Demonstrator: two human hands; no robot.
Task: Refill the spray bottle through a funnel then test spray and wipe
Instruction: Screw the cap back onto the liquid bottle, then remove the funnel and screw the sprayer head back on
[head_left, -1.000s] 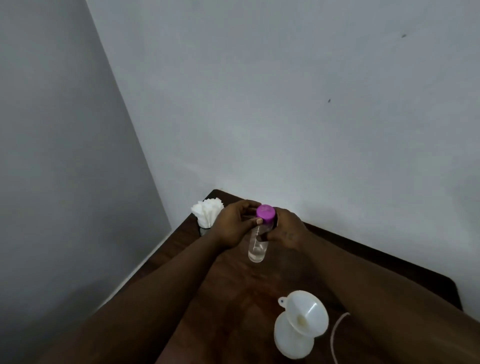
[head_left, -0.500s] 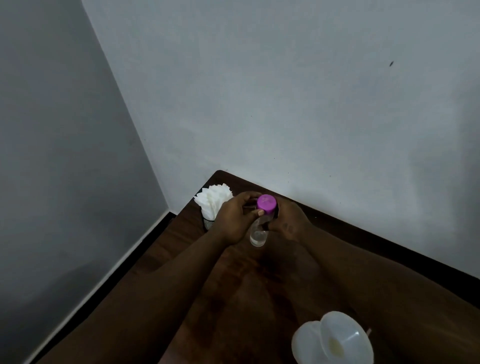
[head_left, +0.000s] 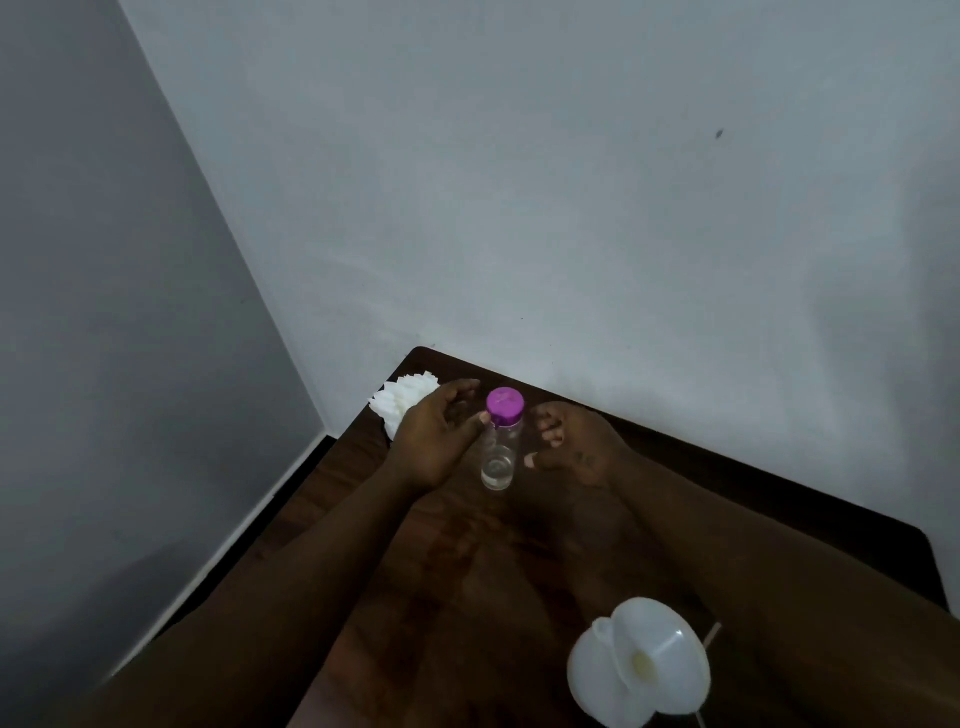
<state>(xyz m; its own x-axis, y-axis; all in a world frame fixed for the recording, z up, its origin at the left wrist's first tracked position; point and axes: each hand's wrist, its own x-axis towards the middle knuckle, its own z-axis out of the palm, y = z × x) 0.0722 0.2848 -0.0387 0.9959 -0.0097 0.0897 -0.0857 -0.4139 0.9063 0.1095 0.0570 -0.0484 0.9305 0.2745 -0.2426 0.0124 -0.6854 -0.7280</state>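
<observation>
A small clear bottle (head_left: 500, 457) with a purple cap (head_left: 505, 406) stands upright on the dark wooden table (head_left: 467, 571), with a little clear liquid at its bottom. My left hand (head_left: 436, 436) curls beside it on the left, thumb tip touching the bottle's neck, fingers spread behind the cap. My right hand (head_left: 576, 441) hovers just right of the bottle, fingers apart, not touching it. A white funnel (head_left: 660, 665) sits in the mouth of a white bottle (head_left: 597, 686) at the near right.
A holder of white tissues (head_left: 402, 405) stands at the table's far left corner, behind my left hand. A thin pale tube (head_left: 712, 634) lies beside the funnel. Grey walls close off the far and left sides; the table's left edge drops to the floor.
Both hands were closed around the capped bottle before. Now the right hand has come off to the right and the left hand has loosened; the bottle stands by itself.
</observation>
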